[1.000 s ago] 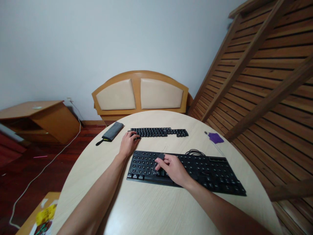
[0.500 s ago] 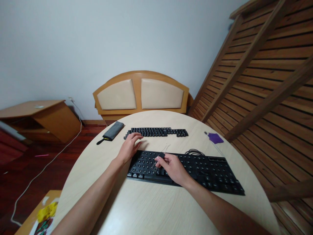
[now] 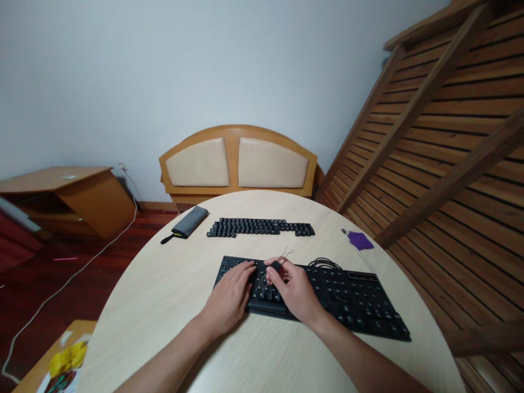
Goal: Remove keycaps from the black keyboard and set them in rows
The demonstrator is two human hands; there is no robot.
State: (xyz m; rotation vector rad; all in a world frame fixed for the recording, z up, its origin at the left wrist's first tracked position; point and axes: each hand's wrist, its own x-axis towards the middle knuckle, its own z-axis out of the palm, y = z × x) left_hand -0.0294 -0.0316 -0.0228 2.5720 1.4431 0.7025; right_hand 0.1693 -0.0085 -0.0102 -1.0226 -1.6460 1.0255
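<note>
A black keyboard (image 3: 364,305) lies across the table in front of me, most of its keycaps off and the switches bare. My left hand (image 3: 231,297) rests on its left part, fingers stretched out and holding nothing. In my right hand (image 3: 295,286) is a wire keycap puller (image 3: 277,266) with a dark handle, pinched between thumb and fingers. One wire end points down at the remaining keycaps (image 3: 268,295) near the middle left; the other sticks out above my fingers. Behind the keyboard, loose black keycaps (image 3: 249,226) are laid out in rows.
A grey pouch (image 3: 190,222) with a black strap lies at the table's (image 3: 164,305) back left. Purple cloth (image 3: 360,240) is at the right. A coiled cable (image 3: 325,263) sits behind the keyboard. Wooden slats (image 3: 450,180) rise on the right.
My left hand has moved from beside the loose keycaps down onto the keyboard's left part. My right hand still holds the keycap puller over the keyboard. The view has shifted slightly.
</note>
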